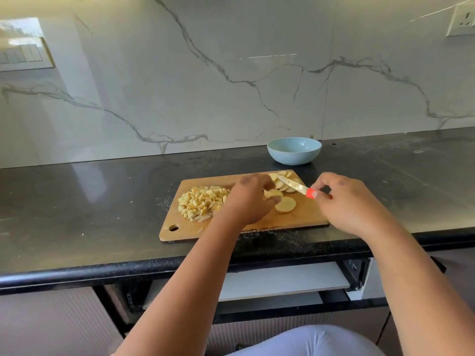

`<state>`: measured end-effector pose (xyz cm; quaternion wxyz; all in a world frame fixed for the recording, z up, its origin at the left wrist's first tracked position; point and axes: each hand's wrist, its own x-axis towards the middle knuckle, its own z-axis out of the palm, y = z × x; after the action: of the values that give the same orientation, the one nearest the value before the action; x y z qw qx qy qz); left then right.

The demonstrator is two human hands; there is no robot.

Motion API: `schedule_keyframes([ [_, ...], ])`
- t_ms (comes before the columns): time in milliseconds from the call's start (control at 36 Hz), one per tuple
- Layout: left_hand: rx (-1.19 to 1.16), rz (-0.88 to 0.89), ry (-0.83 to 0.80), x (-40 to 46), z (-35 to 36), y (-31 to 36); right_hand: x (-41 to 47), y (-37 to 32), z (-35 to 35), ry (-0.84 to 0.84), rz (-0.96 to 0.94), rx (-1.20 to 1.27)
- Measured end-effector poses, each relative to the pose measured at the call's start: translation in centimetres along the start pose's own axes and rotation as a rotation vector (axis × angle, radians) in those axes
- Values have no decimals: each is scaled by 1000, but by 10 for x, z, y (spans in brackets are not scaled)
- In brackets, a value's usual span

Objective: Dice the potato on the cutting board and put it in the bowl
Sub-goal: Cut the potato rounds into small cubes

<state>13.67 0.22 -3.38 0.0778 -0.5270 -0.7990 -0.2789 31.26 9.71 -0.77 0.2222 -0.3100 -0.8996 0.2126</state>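
Note:
A wooden cutting board (pixel 272 222) lies on the black counter. On its left half sits a heap of diced potato (pixel 201 201). Round potato slices (pixel 285 204) lie at the board's middle and far right corner. My left hand (pixel 248 199) reaches over the slices and pinches one between thumb and fingers. My right hand (pixel 347 201) grips the orange handle of a small knife (pixel 295 186), whose blade points left over the far slices. A pale blue bowl (pixel 294 151) stands behind the board near the wall, with nothing seen inside it.
The black counter (pixel 90 201) stretches left and right of the board. A marble wall rises behind it, with a socket (pixel 462 20) at top right. Below the counter edge a drawer (pixel 282 281) stands pulled out.

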Motion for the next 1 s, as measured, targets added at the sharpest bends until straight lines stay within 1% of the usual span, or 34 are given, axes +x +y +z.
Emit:
schedule_keyframes([
  [56,-20,81,-143,2,4,9,1,0,1,4,5,1],
  [139,68,81,-266,7,12,11,1,0,0,37,13,-15],
  [250,69,46,-328,11,16,7,1,4,-4,83,25,-27],
  [417,121,24,-410,10,9,12,1,5,-7,48,19,-9],
  [500,123,5,-375,2,6,7,-1,3,-5,40,4,-15],
  [556,166,-25,-326,-6,4,0,-3,0,-5,30,-9,-29],
  [722,309,-171,-61,-17,4,-20,-9,-9,2,-16,-56,-68],
  [778,312,-179,17,-20,6,-21,-12,-14,7,-37,-78,-65],
  [861,250,-160,116,-29,6,-21,-16,-20,13,-40,-119,-91],
  [917,252,-140,136,-35,4,-22,-20,-23,16,-37,-145,-118],
  [1000,275,-145,124,-40,4,-23,-23,-28,20,-40,-160,-166],
])
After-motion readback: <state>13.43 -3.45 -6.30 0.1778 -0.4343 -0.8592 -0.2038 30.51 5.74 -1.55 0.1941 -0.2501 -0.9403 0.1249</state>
